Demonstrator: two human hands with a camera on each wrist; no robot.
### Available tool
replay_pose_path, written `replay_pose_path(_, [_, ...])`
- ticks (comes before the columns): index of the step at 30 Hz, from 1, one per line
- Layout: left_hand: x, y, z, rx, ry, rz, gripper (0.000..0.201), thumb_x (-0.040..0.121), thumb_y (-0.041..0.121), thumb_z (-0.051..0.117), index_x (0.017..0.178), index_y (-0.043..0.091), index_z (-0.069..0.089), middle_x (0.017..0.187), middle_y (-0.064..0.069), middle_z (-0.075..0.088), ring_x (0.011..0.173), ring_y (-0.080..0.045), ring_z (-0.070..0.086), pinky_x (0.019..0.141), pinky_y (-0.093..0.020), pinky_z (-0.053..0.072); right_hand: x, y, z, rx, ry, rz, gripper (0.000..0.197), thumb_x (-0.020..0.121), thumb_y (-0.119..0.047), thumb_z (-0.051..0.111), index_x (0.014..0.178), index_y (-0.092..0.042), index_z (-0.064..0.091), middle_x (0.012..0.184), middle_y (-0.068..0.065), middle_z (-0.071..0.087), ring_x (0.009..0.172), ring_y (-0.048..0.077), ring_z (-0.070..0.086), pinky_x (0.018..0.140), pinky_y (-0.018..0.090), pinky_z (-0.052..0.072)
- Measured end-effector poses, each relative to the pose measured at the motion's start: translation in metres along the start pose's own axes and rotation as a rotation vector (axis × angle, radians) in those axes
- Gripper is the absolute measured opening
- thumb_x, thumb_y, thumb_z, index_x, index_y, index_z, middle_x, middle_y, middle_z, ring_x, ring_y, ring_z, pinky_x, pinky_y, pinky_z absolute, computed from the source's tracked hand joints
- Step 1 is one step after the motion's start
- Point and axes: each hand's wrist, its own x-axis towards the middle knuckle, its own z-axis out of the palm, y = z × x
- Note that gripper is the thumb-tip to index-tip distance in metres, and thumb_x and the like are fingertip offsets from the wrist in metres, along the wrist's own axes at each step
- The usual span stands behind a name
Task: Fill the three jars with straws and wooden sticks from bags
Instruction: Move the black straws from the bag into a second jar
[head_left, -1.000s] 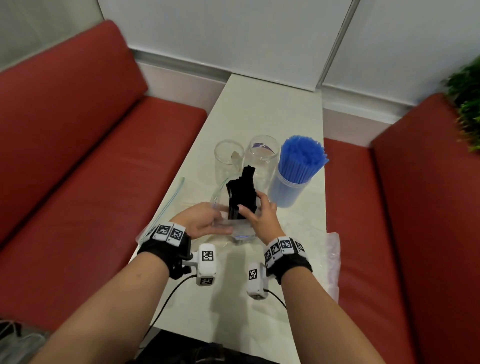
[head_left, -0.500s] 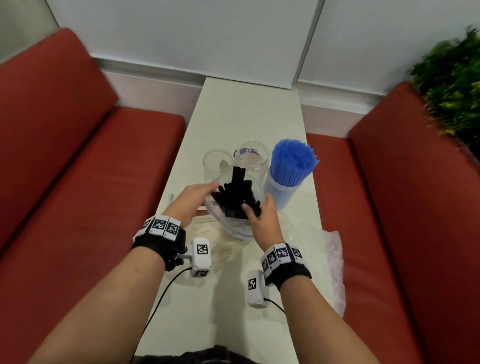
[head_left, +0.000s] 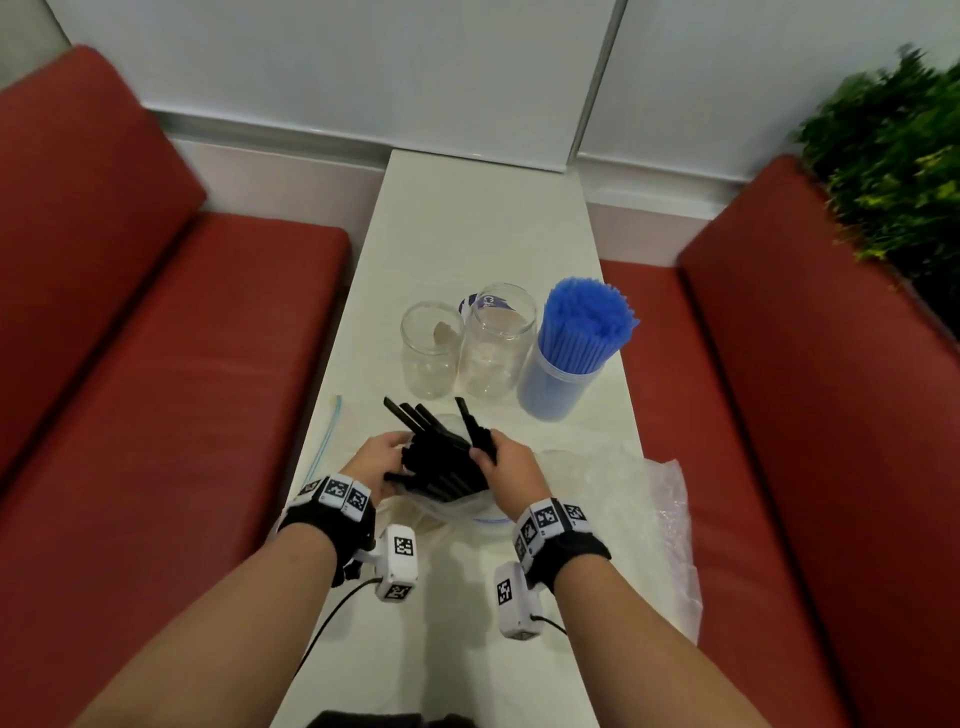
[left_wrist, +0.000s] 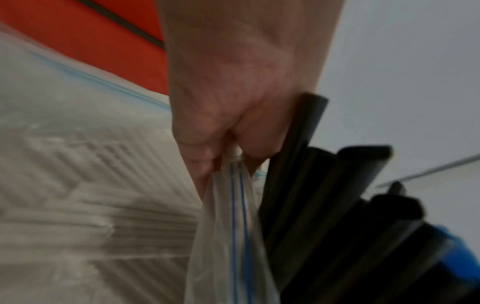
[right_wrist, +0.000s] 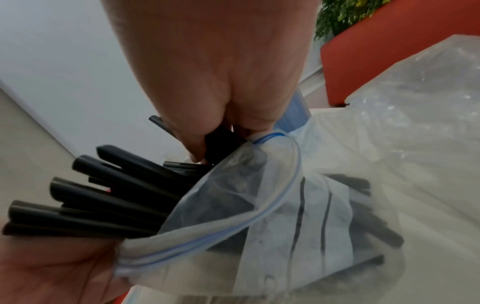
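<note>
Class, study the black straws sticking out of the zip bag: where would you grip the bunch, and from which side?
Grip the bare ends of the black straws just outside the mouth of the zip bag, coming from the jar side; they fan loosely, so wrap them all.

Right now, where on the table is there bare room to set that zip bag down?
Bare tabletop runs from the jars to the wall. Another bare strip lies nearest the person, between the forearms. The middle is crowded: two empty jars, the blue-straw jar, both hands on the bag of black straws, and a crumpled plastic bag at the right edge.
</note>
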Motion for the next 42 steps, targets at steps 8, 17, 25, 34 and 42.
replay_pose_path(8, [0.004,0.018,-0.019,-0.226,0.162,0.120,0.032,0.097,0.038,0.049,0.126,0.031,0.061,0.126,0.008,0.062,0.114,-0.018,0.058,0.093,-0.041,0.045,-0.009,-0.011,0.014,0.036,0.000,-0.088,0.014,0.105,-0.028,0.050,0.113,-0.018,0.052,0.087,-0.005,0.056,0.107,0.032,0.055,0.092,0.048,0.047])
replay_pose_path(17, [-0.005,0.027,-0.011,0.515,-0.051,0.224,0.066,0.100,0.061,0.024,0.145,0.019,0.046,0.147,0.001,0.046,0.134,-0.008,0.038,0.107,-0.024,0.025,-0.001,-0.040,0.001,0.180,-0.077,-0.126,0.008,0.102,-0.018,0.055,0.107,-0.018,0.048,0.101,0.010,0.069,0.097,0.030,0.064,0.088,0.041,0.050])
replay_pose_path(25, [-0.018,0.080,-0.007,-0.223,0.048,0.292,0.037,0.103,0.030,0.048,0.108,-0.002,0.066,0.111,-0.021,0.070,0.101,-0.031,0.071,0.090,-0.038,0.056,0.005,-0.135,-0.098,0.728,0.115,-0.445,0.015,0.101,-0.010,0.055,0.105,-0.024,0.058,0.079,-0.002,0.065,0.075,0.013,0.066,0.082,0.033,0.059])
replay_pose_path(34, [-0.032,0.091,0.044,-0.788,-0.530,-0.162,0.052,0.101,0.037,0.048,0.109,-0.010,0.068,0.112,-0.025,0.067,0.104,-0.039,0.067,0.087,-0.050,0.056,-0.018,-0.150,-0.112,0.776,0.204,-0.435,0.023,0.089,-0.011,0.069,0.104,-0.021,0.055,0.083,-0.001,0.066,0.084,0.022,0.068,0.095,0.056,0.054])
replay_pose_path(42, [-0.034,0.101,0.060,-0.673,-0.496,-0.249,0.026,0.087,0.019,0.063,0.081,-0.005,0.070,0.084,-0.015,0.067,0.073,-0.022,0.070,0.055,-0.027,0.060,-0.019,-0.147,-0.122,0.796,0.097,-0.437,0.017,0.088,-0.015,0.076,0.097,-0.014,0.062,0.073,0.002,0.060,0.068,0.017,0.059,0.077,0.037,0.054])
